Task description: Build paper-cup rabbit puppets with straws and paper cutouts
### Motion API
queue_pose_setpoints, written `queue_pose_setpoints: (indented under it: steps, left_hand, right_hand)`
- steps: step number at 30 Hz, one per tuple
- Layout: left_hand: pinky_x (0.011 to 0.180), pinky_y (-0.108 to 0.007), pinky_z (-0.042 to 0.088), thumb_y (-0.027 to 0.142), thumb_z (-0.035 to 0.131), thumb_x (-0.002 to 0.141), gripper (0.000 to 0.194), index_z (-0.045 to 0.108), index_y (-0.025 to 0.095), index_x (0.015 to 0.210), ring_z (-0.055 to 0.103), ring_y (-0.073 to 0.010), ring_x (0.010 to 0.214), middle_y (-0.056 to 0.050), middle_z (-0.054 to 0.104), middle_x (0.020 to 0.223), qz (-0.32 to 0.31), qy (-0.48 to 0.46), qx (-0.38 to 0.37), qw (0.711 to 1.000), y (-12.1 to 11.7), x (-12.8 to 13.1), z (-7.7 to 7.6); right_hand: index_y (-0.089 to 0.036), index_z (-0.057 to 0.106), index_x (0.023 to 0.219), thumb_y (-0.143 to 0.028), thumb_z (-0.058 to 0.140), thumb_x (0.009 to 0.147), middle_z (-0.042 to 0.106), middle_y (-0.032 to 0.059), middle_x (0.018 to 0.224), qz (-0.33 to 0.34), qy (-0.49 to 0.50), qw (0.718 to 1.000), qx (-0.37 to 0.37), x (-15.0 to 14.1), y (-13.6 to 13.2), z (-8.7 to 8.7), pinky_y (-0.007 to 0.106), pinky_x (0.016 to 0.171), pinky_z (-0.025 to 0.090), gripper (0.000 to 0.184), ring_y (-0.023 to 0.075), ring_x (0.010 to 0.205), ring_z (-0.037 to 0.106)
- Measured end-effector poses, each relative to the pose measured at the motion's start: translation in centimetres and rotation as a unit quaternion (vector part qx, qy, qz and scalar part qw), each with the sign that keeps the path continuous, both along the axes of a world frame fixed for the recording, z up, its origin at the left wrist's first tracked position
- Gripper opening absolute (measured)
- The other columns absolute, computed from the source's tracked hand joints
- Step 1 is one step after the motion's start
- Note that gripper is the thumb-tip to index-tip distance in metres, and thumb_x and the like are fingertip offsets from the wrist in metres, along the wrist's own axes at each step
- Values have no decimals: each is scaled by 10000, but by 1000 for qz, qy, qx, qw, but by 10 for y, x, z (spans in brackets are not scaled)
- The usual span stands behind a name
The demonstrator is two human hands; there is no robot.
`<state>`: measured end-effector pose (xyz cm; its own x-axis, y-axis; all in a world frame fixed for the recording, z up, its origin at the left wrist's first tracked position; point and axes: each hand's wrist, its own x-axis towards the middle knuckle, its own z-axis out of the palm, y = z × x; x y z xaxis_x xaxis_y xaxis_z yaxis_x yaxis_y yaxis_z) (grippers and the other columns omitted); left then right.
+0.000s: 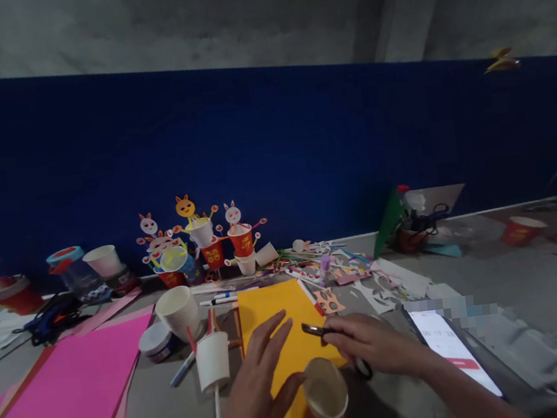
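My right hand [367, 343] is closed around a pair of scissors [317, 329]. Their dark blades look shut and point left above the yellow paper [269, 304]. My left hand [263, 385] has its fingers spread over the same paper. Its thumb reaches the rim of a paper cup [325, 391] whose open mouth faces me; whether they touch I cannot tell. Left of that hand, an upside-down white paper cup [213, 360] sits on a white stick, with red and orange strips at its top.
Finished cup figures with animal faces [201, 234] stand at the back. Pink paper [78, 393], stacked white cups [178, 313] and a lidded jar [157, 341] lie left. Paper scraps and pens [335, 266] spread behind the yellow paper. A lit phone [450, 350] lies right.
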<state>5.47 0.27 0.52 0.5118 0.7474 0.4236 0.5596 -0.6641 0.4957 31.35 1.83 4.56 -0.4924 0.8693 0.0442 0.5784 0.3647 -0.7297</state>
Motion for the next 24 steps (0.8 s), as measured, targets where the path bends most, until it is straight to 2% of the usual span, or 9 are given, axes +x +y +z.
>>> queue_pose_setpoints:
  steps: [2, 3, 4, 6, 12, 15, 18, 21, 24]
  left_hand:
    - [1076, -507, 420, 164, 561, 970, 518, 398, 292, 1445, 461, -319, 1336, -104, 532, 1466, -24, 115, 80, 990, 7, 8, 22]
    - [998, -482, 464, 174, 576, 966, 374, 513, 253, 1326, 552, -311, 1197, -89, 654, 1283, -36, 166, 104, 980, 11, 12, 31]
    - [874, -438, 497, 193, 579, 967, 221, 585, 217, 1186, 612, -288, 1019, -68, 712, 1086, -42, 207, 122, 970, 16, 16, 39]
    - [733, -396, 464, 223, 568, 977, 65, 612, 200, 1019, 626, -252, 826, -33, 716, 894, -57, 252, 157, 953, 25, 21, 52]
    - [727, -369, 393, 346, 546, 993, 228, 611, 197, 832, 673, -213, 721, -13, 732, 764, -85, 276, 170, 942, 37, 37, 68]
    - [712, -367, 386, 323, 483, 1018, 299, 615, 194, 782, 666, -204, 645, -23, 734, 702, -86, 293, 162, 938, 35, 53, 66]
    - [744, -383, 408, 324, 468, 1013, 325, 635, 198, 764, 657, -210, 620, -39, 729, 676, -88, 301, 161, 936, 39, 57, 63]
    - [709, -354, 442, 280, 506, 964, 289, 645, 222, 717, 651, -211, 623, -26, 714, 659, -32, 298, 128, 945, 56, 33, 68]
    - [701, -350, 472, 180, 259, 1029, 437, 672, 176, 885, 674, -227, 728, -84, 733, 789, 88, 278, 98, 951, 81, 1, 72]
  right_hand:
    - [-222, 640, 841, -332, 471, 1001, 638, -20, 705, 42, -17, 999, 3, -8, 0, 8, 255, 636, 384, 257, 172, 689, 598]
    - [-222, 645, 851, -328, 465, 1002, 642, -22, 702, 59, -22, 998, 4, -11, 0, 12, 247, 616, 382, 258, 165, 670, 598]
    - [-222, 654, 867, -330, 454, 1007, 649, -22, 704, 73, -27, 997, 7, -13, 1, 15, 243, 606, 383, 267, 163, 664, 602]
    - [-220, 672, 908, -338, 442, 1015, 683, -3, 755, 88, -35, 995, 19, -13, 2, 23, 247, 623, 391, 280, 177, 715, 629]
    - [-207, 661, 871, -329, 411, 1042, 771, 47, 819, 62, -240, 957, 152, 0, -1, 35, 269, 544, 310, 326, 216, 710, 697]
    - [-210, 671, 910, -354, 458, 1021, 788, 72, 803, 40, -273, 947, 167, 3, -1, 26, 276, 510, 263, 280, 247, 674, 717]
    - [-247, 676, 992, -392, 559, 964, 801, 70, 810, 5, -302, 936, 180, 17, -1, 12, 269, 516, 307, 189, 280, 698, 737]
    - [-248, 677, 1010, -326, 529, 957, 799, 94, 786, -66, -326, 926, 180, 54, -2, 2, 285, 541, 393, 175, 313, 723, 750]
    - [-180, 683, 1018, -277, 410, 969, 778, 153, 705, -149, -343, 913, 162, 96, -4, -5, 346, 529, 456, 294, 355, 624, 743]
